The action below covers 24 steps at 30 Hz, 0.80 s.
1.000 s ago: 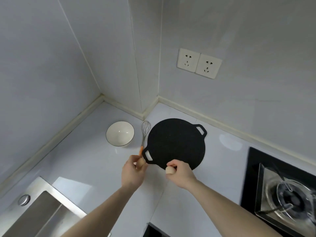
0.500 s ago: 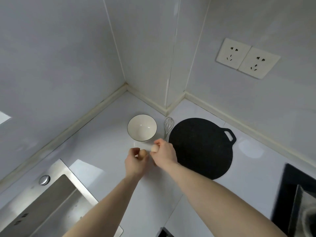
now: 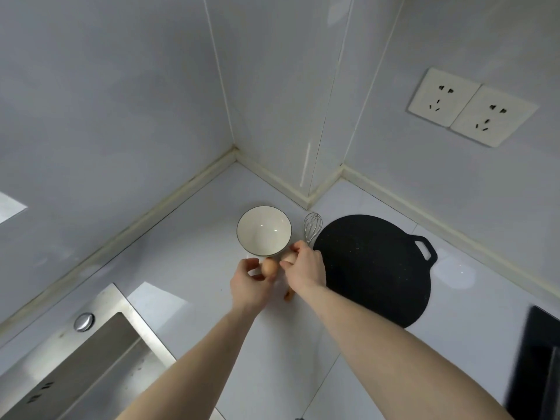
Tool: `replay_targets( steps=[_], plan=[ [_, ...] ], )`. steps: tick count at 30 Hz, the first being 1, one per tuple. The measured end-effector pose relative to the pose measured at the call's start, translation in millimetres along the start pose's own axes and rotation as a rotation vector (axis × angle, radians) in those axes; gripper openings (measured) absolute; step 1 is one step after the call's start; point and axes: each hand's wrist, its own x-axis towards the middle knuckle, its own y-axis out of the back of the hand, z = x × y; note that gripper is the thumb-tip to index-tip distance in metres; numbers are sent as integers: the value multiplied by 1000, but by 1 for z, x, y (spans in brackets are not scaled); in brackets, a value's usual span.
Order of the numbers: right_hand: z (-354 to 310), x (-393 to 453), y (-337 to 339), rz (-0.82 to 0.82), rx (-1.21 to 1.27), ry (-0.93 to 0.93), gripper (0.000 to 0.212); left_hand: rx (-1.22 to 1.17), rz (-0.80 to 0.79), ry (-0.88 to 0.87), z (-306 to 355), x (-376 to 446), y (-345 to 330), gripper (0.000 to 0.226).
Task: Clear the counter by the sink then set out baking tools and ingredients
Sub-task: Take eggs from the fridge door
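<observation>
A white bowl (image 3: 263,230) with a dark rim stands on the white counter near the corner, with nothing in it. My left hand (image 3: 250,284) holds a brown egg (image 3: 269,267) just in front of the bowl. My right hand (image 3: 304,268) holds a paler egg (image 3: 288,257) right beside it, close to the bowl's near rim. A wire whisk (image 3: 312,227) lies between the bowl and a flat black griddle pan (image 3: 372,268); its orange handle end (image 3: 289,295) shows under my right wrist.
A steel sink (image 3: 91,368) with a round knob (image 3: 84,321) sits at lower left. The black stove edge (image 3: 536,368) is at the far right. Two wall sockets (image 3: 472,107) are on the right wall. Walls close the corner behind the bowl.
Both hands, each with an egg, moved left from the pan's near edge to just in front of the bowl. The view shifted left too.
</observation>
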Motion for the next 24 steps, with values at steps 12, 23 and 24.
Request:
replay_targets(
  steps=[12, 23, 24],
  plan=[
    [14, -16, 18, 26, 30, 89, 36, -25, 19, 7, 3, -5, -14, 36],
    [27, -35, 29, 10, 40, 77, 39, 36, 26, 7, -9, -8, -12, 37],
    [28, -36, 30, 12, 43, 77, 38, 40, 27, 7, -10, -8, -12, 39]
  ],
)
